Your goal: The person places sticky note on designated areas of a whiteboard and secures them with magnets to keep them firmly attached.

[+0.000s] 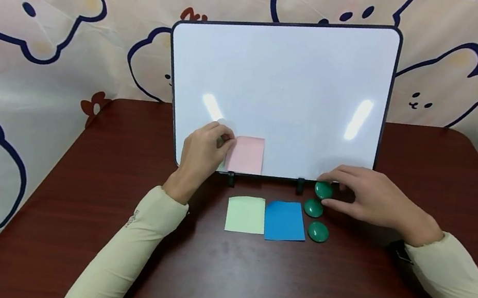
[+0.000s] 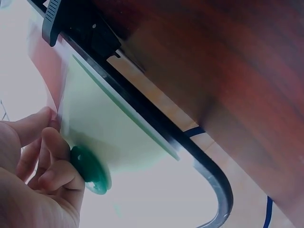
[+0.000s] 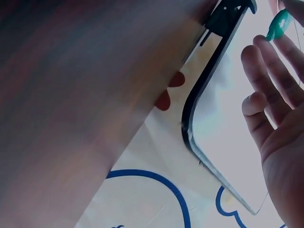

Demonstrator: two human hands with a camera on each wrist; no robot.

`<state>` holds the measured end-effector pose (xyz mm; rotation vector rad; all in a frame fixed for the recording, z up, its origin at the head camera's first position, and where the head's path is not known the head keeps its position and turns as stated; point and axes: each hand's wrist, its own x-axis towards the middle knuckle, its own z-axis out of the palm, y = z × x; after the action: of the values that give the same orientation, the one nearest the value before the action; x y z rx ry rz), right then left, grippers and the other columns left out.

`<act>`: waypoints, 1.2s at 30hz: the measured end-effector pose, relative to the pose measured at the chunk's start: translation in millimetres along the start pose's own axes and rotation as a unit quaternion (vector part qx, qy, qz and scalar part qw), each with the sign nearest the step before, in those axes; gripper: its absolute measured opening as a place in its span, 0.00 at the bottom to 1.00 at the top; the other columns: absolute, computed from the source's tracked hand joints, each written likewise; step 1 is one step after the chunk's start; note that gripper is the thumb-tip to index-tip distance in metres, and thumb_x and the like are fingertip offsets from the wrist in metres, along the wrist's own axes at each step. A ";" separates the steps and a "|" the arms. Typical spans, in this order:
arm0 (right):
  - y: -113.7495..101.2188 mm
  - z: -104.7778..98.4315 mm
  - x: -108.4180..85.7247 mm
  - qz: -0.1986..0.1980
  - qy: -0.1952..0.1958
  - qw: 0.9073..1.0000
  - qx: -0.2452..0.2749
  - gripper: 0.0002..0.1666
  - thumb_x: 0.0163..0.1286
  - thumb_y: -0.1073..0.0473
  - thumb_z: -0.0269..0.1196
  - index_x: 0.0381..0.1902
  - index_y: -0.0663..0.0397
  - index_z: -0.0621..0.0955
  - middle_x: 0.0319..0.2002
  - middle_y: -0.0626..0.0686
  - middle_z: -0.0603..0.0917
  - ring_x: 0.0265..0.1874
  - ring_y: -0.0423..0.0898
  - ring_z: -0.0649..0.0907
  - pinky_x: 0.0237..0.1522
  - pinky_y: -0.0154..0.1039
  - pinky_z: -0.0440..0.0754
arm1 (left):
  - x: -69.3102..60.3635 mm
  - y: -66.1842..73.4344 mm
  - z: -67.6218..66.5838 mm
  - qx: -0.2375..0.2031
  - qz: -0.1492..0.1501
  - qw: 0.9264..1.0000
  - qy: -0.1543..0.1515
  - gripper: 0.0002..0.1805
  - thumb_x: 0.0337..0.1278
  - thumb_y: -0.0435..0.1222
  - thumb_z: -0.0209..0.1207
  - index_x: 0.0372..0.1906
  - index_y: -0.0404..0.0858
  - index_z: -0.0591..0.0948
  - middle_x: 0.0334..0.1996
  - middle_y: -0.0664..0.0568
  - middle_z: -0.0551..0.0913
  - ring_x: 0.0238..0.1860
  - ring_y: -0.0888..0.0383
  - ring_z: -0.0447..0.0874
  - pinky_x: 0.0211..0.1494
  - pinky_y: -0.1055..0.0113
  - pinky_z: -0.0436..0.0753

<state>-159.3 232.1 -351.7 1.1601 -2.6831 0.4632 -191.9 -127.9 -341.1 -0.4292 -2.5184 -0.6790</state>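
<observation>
On the worktop [image 1: 268, 289] nearest us, we're seeing a loose green magnet [image 1: 318, 231] sitting just beside a blue note [image 1: 286, 221], with a pale green note [image 1: 246, 215] lying along the blue one's left edge. A second magnet [image 1: 313, 208] is resting slightly farther back; we're judging the cluster as laid out for easy reach.

The right hand [image 1: 372, 197] is holding a third magnet [image 1: 323, 189], its grip pinching it between thumb and fingers, probably because the dome is smooth. Black clips [image 1: 231, 179] are gripping the lower edge of the whiteboard [image 1: 294, 95], apparently propping it up.

The left hand [image 1: 202, 151] is pinching the left edge of the pink note [image 1: 247, 155] in its grip; that note is lying against the board's lower part, likely needing steadying, since we're seeing no magnet on it. Beside those fingers, another magnet [image 2: 89, 170] is sitting on a green sheet [image 2: 111, 123], presumably pinning it. Farthest off, a printed cloth [image 1: 110, 45] is hanging. We're spotting no containers.
</observation>
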 end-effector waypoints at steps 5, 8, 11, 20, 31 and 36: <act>-1.6 0.8 6.0 -0.009 -0.001 1.000 -0.016 0.25 0.58 0.47 0.74 0.54 0.40 0.83 0.46 0.41 0.86 0.40 0.37 0.82 0.41 0.42 0.86 | 0.8 -1.8 1.6 -0.002 0.004 1.000 0.006 0.04 0.58 0.35 0.68 0.36 0.38 0.88 0.32 0.48 0.86 0.28 0.54 0.80 0.32 0.61 0.80; -4.0 0.6 8.2 -0.005 0.005 1.000 -0.025 0.25 0.58 0.48 0.74 0.54 0.42 0.83 0.46 0.42 0.86 0.40 0.38 0.82 0.41 0.42 0.87 | 0.8 -1.8 2.2 -0.006 0.007 1.000 0.009 0.04 0.58 0.35 0.68 0.36 0.38 0.88 0.32 0.48 0.86 0.28 0.54 0.80 0.32 0.61 0.79; -8.9 1.3 12.4 0.001 0.011 0.999 -0.033 0.26 0.58 0.48 0.74 0.54 0.43 0.83 0.46 0.43 0.86 0.40 0.39 0.82 0.41 0.42 0.86 | 1.3 -0.7 2.5 -0.007 0.010 1.000 0.012 0.04 0.58 0.35 0.68 0.36 0.38 0.88 0.32 0.48 0.86 0.28 0.54 0.80 0.31 0.61 0.79; -31.0 -3.4 42.4 -0.009 0.045 0.998 -0.049 0.27 0.58 0.46 0.74 0.54 0.44 0.83 0.46 0.47 0.86 0.40 0.42 0.83 0.40 0.41 0.85 | 1.5 -1.6 1.6 -0.009 0.001 1.000 0.009 0.04 0.59 0.35 0.68 0.35 0.38 0.88 0.31 0.48 0.87 0.27 0.54 0.80 0.31 0.62 0.78; -55.9 -9.5 81.8 -0.014 0.070 0.996 -0.059 0.25 0.60 0.45 0.72 0.54 0.45 0.83 0.47 0.49 0.86 0.41 0.46 0.84 0.42 0.44 0.86 | -0.1 -4.5 2.3 -0.011 0.003 1.000 0.010 0.05 0.59 0.36 0.68 0.35 0.38 0.88 0.30 0.48 0.87 0.27 0.54 0.81 0.32 0.61 0.79; -64.5 -11.1 95.1 -0.015 0.076 0.995 -0.056 0.25 0.62 0.44 0.71 0.55 0.46 0.83 0.48 0.50 0.86 0.42 0.47 0.85 0.44 0.45 0.86 | 1.2 -2.8 2.3 -0.013 0.001 1.000 0.010 0.04 0.59 0.35 0.68 0.35 0.37 0.88 0.30 0.48 0.87 0.27 0.54 0.81 0.32 0.61 0.80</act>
<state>-176.2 129.9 -300.6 1.0874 -2.5239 0.3754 -194.9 -128.8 -343.3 -0.4320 -2.4922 -0.7118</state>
